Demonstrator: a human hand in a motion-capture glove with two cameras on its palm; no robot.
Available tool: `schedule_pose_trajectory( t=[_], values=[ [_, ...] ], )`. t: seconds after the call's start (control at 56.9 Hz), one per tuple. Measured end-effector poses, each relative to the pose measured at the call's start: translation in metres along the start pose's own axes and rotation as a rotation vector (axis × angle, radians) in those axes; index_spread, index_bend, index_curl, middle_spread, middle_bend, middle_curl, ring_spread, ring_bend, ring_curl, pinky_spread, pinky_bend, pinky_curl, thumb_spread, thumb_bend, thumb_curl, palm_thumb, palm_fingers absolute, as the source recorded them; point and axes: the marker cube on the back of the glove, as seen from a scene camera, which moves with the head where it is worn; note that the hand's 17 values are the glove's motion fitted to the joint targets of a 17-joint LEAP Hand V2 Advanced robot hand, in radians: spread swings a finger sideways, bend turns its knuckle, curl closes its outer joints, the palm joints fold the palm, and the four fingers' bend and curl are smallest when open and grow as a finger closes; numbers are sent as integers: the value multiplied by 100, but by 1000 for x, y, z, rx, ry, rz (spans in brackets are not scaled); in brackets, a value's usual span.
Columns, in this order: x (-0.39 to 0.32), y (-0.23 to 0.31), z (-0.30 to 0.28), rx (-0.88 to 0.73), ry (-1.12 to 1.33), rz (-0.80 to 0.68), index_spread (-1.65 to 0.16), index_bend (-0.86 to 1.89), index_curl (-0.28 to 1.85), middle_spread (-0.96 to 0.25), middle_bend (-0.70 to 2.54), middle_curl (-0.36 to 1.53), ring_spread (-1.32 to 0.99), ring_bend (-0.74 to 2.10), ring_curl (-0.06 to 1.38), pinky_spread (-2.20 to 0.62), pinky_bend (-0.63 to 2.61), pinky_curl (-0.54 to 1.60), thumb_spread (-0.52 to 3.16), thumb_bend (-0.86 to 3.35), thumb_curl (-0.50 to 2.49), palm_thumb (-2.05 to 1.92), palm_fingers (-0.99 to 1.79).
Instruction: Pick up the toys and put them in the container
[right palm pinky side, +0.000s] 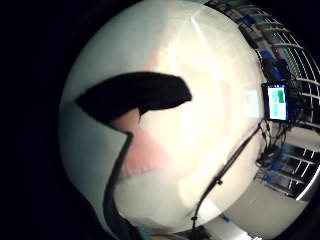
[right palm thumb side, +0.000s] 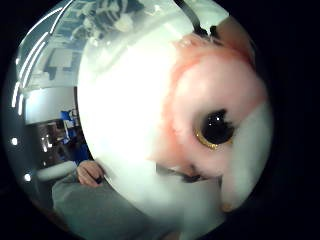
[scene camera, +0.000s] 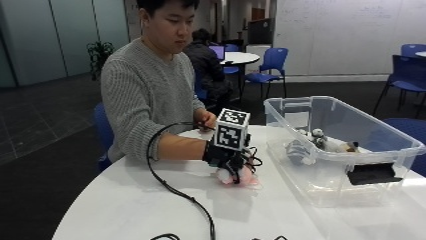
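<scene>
One pink plush toy (scene camera: 241, 177) lies on the white bench (scene camera: 133, 205), just left of the clear container (scene camera: 346, 145), which already holds a few toys (scene camera: 313, 142). The gloved right hand (scene camera: 229, 155) rests on top of it; whether its grip is curled round the plush or merely laid over it I cannot tell. Judging from this, a shallow hold on soft fur could slip during the lift, or the toy might catch the container's near wall. No readable writing or brand shows.
</scene>
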Motion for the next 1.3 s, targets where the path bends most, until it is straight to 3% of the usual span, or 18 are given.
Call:
schedule_pose_trajectory(
  t=[0.106, 0.281, 0.475, 0.756, 0.879, 1.196, 1.302],
  values=[
    [2, -2, -31, 23, -60, -8, -42, 20, 42, -28, 62, 53, -41, 69, 53, -22, 108, 29, 108, 14, 58, 56, 67],
    [3, -16, -180, 292, -14, -10, -42, 23, 49, -30, 64, 60, -49, 75, 58, -28, 110, 33, 91, 11, 67, 61, 66],
    [-18, -46, -269, 364, -36, -46, -43, 23, 56, -32, 65, 67, -52, 77, 61, -28, 111, 35, 82, 7, 75, 59, 63],
    [-68, -175, -251, 319, -138, 87, -46, 18, 64, -34, 61, 75, -52, 81, 63, -27, 113, 37, 81, 3, 83, 58, 56],
    [-99, -230, -220, 213, 22, 112, -47, 18, 65, -34, 61, 77, -52, 81, 63, -26, 114, 37, 83, 1, 86, 58, 52],
    [-106, -251, -193, 70, 34, 58, -48, 18, 67, -35, 61, 81, -50, 76, 62, -22, 116, 36, 93, -2, 89, 52, 39],
    [-102, -248, -190, 5, 41, 83, -47, 20, 66, -31, 38, 72, -40, 52, 58, -11, 127, 40, 110, -5, 78, 33, -1]
  ],
)
